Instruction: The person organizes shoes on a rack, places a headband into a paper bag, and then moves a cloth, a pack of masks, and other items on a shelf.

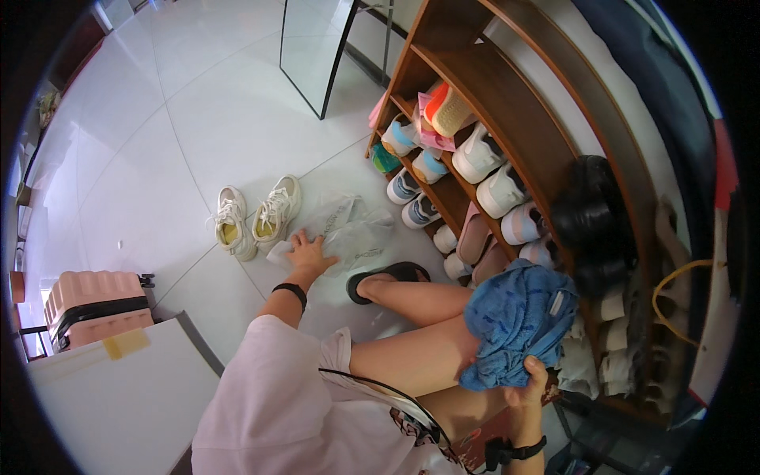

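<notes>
With fingers spread, my left hand reaches down over a clear plastic bag on the tiled floor. The bag lies crumpled and bears writing; whether my fingertips press on it is hard to tell. A pair of cream lace-up sneakers stands just beyond that hand, the left sneaker slightly apart from the right sneaker. In my right hand is a bunched blue towel, gripped by its lower edge above my leg. A pale tag shows on the towel.
A brown wooden shoe rack stands along the right, filled with several shoes and pink slippers. A framed mirror stands at the top. To the left are a pink suitcase and a white box. My foot wears a black slipper.
</notes>
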Available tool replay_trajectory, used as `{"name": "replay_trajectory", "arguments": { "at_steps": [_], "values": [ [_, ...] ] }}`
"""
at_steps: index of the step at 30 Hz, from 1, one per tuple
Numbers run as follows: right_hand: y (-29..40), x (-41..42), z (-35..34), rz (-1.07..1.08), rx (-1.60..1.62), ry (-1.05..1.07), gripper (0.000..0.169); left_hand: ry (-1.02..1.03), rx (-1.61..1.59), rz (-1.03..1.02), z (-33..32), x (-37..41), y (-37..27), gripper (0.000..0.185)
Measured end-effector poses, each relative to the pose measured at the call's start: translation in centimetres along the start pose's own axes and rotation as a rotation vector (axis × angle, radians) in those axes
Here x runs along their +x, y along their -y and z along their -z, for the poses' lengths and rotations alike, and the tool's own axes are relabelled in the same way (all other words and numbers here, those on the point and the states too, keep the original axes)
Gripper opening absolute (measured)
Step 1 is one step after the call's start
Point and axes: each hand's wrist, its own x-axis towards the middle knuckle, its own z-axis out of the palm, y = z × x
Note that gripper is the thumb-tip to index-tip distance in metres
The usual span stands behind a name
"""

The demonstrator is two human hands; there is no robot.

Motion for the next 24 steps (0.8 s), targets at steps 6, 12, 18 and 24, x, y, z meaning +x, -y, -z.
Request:
{"name": "replay_trajectory", "arguments": {
  "at_steps": [6,12,18,24],
  "values": [
    [-0.6,0.5,0.4,0.018,0.007,-0.053,0.060,0.054,0.172,-0.119,0.6,-1.3,-1.5,0.079],
    [-1.0,0.2,1.5,0.037,-0.052,-0.060,0.057,-0.106,0.308,-0.395,-3.7,-2.8,-0.7,0.067],
    [-0.5,0.1,0.4,0.013,-0.066,-0.033,0.057,-0.022,0.161,-0.295,-7.2,0.0,0.5,0.047],
    [0.0,0.3,-0.7,0.003,-0.049,0.013,0.053,-0.290,-0.199,-0.440,-5.1,1.1,-0.5,0.034]
  ]
}}
